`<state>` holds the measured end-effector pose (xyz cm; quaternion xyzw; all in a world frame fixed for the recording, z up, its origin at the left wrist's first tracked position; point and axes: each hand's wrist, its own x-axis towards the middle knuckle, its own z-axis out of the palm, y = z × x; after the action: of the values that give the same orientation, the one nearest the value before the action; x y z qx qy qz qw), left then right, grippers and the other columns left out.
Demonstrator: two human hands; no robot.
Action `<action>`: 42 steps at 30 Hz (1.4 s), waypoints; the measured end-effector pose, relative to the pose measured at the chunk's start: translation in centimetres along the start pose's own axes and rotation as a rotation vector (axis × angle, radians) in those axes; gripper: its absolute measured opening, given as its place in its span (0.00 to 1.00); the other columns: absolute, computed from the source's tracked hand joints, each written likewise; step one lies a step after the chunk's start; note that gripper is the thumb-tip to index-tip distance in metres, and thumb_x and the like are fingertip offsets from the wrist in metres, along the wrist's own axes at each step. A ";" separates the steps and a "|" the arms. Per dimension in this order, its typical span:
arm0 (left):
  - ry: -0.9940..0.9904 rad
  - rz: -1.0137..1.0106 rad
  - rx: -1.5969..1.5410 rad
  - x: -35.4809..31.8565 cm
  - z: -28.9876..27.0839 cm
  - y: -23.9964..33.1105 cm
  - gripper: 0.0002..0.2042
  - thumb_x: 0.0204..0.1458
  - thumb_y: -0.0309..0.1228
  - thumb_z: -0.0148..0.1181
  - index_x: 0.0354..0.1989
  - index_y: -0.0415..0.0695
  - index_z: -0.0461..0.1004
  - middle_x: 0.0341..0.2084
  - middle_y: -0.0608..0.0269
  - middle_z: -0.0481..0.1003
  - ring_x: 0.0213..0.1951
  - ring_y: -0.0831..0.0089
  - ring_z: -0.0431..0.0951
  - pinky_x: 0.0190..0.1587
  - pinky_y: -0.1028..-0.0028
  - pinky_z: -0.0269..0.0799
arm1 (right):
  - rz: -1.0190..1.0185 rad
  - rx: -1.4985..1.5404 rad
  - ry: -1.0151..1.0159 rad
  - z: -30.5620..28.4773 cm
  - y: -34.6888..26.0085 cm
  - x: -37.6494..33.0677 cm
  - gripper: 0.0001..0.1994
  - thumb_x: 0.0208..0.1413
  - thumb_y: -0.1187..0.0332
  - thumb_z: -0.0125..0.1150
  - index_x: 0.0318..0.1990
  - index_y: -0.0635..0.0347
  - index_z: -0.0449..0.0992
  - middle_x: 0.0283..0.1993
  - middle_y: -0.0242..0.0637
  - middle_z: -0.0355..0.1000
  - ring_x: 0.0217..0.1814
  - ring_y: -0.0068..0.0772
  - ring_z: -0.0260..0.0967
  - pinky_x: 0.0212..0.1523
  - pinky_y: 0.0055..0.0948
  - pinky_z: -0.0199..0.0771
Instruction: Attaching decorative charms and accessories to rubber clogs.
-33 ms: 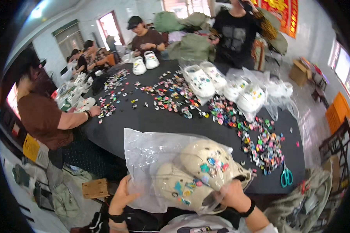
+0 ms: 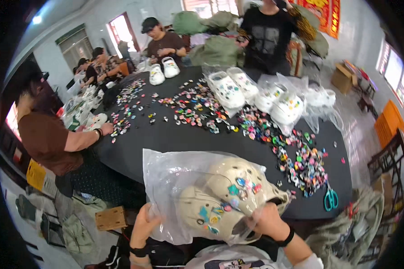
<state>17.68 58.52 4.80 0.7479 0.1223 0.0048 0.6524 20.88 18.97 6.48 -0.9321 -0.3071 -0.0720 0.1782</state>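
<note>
A pair of beige clogs [image 2: 238, 179] with colourful charms on their tops lies side by side in a clear plastic bag [image 2: 166, 179], above the table's near edge. My left hand [image 2: 144, 226] pinches the bag's lower left edge, thumb on the film. At the heel end my right hand [image 2: 270, 223] has its fingers curled round the clogs' heels; the fingertips are partly hidden by shoe and film. The heel straps show at the right, by the bag's edge. Loose charms [image 2: 305, 166] are heaped just beyond my right hand.
Teal scissors [image 2: 331, 199] lie at the black table's [image 2: 175, 143] right edge. Bagged white clogs [image 2: 231, 92] stand farther back, and another white pair [image 2: 156, 75] sits at the far side. Co-workers are left and across. A wooden stool [image 2: 111, 218] stands at the lower left.
The whole view has shifted slightly. My hands keep the same hold on the bag and the clogs, which have barely moved.
</note>
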 end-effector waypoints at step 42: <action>-0.532 -0.253 -0.471 7.9 -0.1 -3.0 0.28 0.61 0.42 0.47 0.64 0.35 0.56 0.59 0.50 0.64 0.57 0.61 0.68 0.60 0.65 0.64 | -0.430 -0.022 -0.050 -0.4 -1.9 -3.3 0.19 0.44 0.65 0.57 0.47 0.39 0.78 0.54 0.25 0.71 0.60 0.37 0.66 0.55 0.41 0.70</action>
<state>24.77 60.45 0.64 0.5316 0.0356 -0.2420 0.8109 17.12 18.41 6.58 -0.8486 -0.5021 -0.0888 0.1408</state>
